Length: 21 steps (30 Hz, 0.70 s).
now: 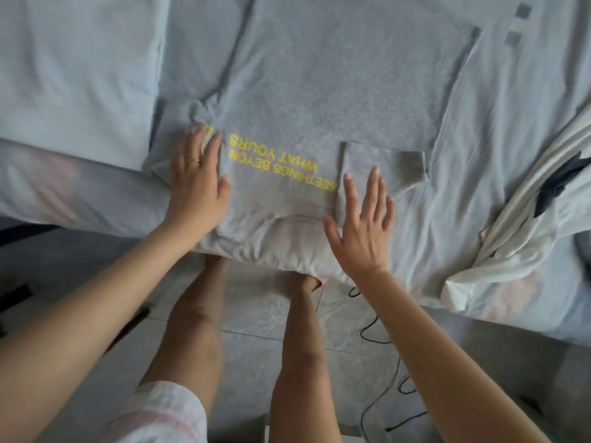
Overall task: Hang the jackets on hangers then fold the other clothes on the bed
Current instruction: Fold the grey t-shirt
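Observation:
A grey T-shirt with yellow lettering lies spread flat on the bed, its collar at the near edge. Its right sleeve is folded inward over the chest. My left hand rests flat on the shirt's left shoulder area, fingers straight, a ring on one finger. My right hand lies open over the folded-in sleeve, fingers spread; I cannot tell if the palm touches the cloth.
A white garment with dark parts lies crumpled at the bed's right edge. A pillow sits at the upper left. Black cables trail over the tiled floor beside my legs.

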{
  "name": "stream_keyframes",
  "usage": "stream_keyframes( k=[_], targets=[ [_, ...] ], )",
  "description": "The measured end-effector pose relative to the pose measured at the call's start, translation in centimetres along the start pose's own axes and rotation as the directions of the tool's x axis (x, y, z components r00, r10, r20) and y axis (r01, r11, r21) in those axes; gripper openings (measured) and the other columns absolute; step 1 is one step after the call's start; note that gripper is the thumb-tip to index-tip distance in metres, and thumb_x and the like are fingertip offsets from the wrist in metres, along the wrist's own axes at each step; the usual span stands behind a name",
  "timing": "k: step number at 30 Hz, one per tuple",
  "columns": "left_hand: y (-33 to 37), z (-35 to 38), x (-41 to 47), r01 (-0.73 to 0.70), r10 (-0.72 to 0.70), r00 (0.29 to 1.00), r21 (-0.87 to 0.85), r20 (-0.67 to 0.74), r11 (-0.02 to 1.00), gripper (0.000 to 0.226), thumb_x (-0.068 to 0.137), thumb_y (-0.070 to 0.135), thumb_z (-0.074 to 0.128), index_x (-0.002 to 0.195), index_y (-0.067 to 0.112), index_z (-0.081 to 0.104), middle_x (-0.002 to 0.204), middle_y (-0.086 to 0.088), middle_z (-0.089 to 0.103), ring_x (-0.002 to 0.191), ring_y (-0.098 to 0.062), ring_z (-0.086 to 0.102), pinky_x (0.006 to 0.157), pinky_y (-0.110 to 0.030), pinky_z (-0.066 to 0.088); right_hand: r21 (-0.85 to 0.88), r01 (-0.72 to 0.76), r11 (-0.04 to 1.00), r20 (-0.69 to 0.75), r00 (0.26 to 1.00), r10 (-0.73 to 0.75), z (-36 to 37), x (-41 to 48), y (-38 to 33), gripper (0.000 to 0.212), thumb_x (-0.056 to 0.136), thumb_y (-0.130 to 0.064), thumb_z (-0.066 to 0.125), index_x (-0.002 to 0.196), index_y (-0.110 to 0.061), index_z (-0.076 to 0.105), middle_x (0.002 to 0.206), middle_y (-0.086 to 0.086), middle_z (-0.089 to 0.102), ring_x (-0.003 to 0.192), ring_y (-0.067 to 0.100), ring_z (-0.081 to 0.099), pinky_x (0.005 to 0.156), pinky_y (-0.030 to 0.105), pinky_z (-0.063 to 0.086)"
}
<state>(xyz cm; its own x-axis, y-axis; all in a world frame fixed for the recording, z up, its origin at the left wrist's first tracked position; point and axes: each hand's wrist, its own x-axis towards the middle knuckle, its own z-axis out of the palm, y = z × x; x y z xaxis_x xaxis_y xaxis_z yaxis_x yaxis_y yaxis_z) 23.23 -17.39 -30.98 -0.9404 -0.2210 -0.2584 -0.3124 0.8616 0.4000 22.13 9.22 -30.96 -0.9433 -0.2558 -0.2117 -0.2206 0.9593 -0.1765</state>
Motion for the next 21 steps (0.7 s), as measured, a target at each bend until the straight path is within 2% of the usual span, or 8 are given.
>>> stream_keyframes(
  k=[3, 7, 10, 13, 15, 17, 19, 21],
  targets=[
    [-5.2, -1.9, 0.2, 0.134, -0.133, 0.991, -0.022, 0.035, 0.991, 0.066, 0.084, 0.005, 0.056, 0.143, -0.005, 0.029, 0.145, -0.029, 0.033, 0.134, -0.043, 0.032, 0.111, -0.042, 0.022, 0.078, 0.123, 0.989, -0.046, 0.992, -0.120, 1.2, 1.9, -4.9, 0.067, 0.079, -0.031, 0.052, 0.141, -0.013, 0.035, 0.146, 0.020, 0.038, 0.131, 0.037, 0.039, 0.104, 0.042, 0.027],
    [-6.5, -2.6, 1.8, 0.168, -0.166, 0.985, -0.085, 0.038, 0.982, 0.064, 0.085, 0.019, 0.065, 0.137, -0.006, 0.038, 0.135, -0.029, 0.044, 0.123, -0.042, 0.044, 0.107, -0.043, 0.034, 0.249, 0.140, 0.958, -0.027, 0.990, -0.137, 2.5, 4.9, -11.5, 0.064, 0.071, -0.010, 0.056, 0.134, -0.005, 0.046, 0.124, 0.018, 0.053, 0.109, 0.037, 0.055, 0.090, 0.041, 0.043],
    [-6.1, -2.8, 3.6, 0.332, -0.336, 0.942, -0.200, 0.014, 0.922, 0.069, 0.076, 0.038, 0.074, 0.125, -0.005, 0.049, 0.122, -0.026, 0.056, 0.116, -0.037, 0.051, 0.098, -0.039, 0.039, 0.489, -0.006, 0.872, 0.028, 1.000, -0.009, 3.1, 6.2, -16.8, 0.060, 0.077, -0.012, 0.038, 0.137, -0.005, 0.044, 0.121, 0.018, 0.051, 0.105, 0.037, 0.056, 0.082, 0.043, 0.047],
    [-5.0, -3.8, 5.4, 0.512, -0.503, 0.856, -0.324, 0.121, 0.795, 0.045, 0.075, 0.041, 0.074, 0.094, 0.003, 0.060, 0.103, -0.015, 0.067, 0.096, -0.027, 0.063, 0.072, -0.027, 0.045, 0.653, -0.227, 0.722, 0.090, 0.971, 0.223, 3.5, 7.1, -20.2, 0.053, 0.081, -0.005, 0.040, 0.133, -0.012, 0.049, 0.120, 0.014, 0.049, 0.105, 0.034, 0.056, 0.081, 0.045, 0.049],
    [-4.5, -4.6, 6.2, 0.529, -0.482, 0.847, -0.269, 0.225, 0.805, 0.040, 0.072, 0.039, 0.075, 0.084, 0.002, 0.064, 0.095, -0.016, 0.069, 0.088, -0.026, 0.065, 0.061, -0.025, 0.042, 0.669, -0.336, 0.664, 0.135, 0.932, 0.335, 3.4, 7.6, -20.9, 0.050, 0.081, -0.002, 0.042, 0.128, -0.015, 0.054, 0.118, 0.013, 0.049, 0.104, 0.032, 0.056, 0.084, 0.044, 0.047],
    [-4.6, -5.2, 6.2, 0.462, -0.408, 0.879, -0.230, 0.247, 0.856, 0.050, 0.059, 0.044, 0.067, 0.082, 0.000, 0.068, 0.088, -0.020, 0.069, 0.085, -0.029, 0.065, 0.064, -0.032, 0.046, 0.671, -0.412, 0.616, 0.228, 0.906, 0.357, 3.2, 8.2, -20.5, 0.049, 0.082, 0.001, 0.043, 0.127, -0.017, 0.055, 0.114, 0.011, 0.049, 0.101, 0.027, 0.055, 0.085, 0.036, 0.045],
    [-5.3, -6.1, 6.0, 0.370, -0.316, 0.922, -0.267, 0.223, 0.890, 0.049, 0.056, 0.044, 0.056, 0.075, 0.000, 0.067, 0.076, -0.018, 0.067, 0.074, -0.025, 0.064, 0.065, -0.035, 0.049, 0.692, -0.396, 0.603, 0.294, 0.918, 0.266, 3.1, 8.6, -19.4, 0.054, 0.079, 0.009, 0.041, 0.127, -0.010, 0.055, 0.104, 0.010, 0.047, 0.090, 0.022, 0.053, 0.085, 0.020, 0.042],
    [-6.0, -7.0, 6.3, 0.328, -0.264, 0.937, -0.326, 0.227, 0.887, 0.041, 0.059, 0.040, 0.054, 0.067, 0.000, 0.059, 0.062, -0.016, 0.054, 0.061, -0.018, 0.048, 0.056, -0.035, 0.038, 0.743, -0.382, 0.550, 0.360, 0.920, 0.154, 2.5, 9.1, -17.9, 0.058, 0.074, 0.012, 0.040, 0.128, -0.003, 0.054, 0.094, 0.005, 0.048, 0.079, 0.010, 0.046, 0.078, 0.008, 0.037]
  ],
)
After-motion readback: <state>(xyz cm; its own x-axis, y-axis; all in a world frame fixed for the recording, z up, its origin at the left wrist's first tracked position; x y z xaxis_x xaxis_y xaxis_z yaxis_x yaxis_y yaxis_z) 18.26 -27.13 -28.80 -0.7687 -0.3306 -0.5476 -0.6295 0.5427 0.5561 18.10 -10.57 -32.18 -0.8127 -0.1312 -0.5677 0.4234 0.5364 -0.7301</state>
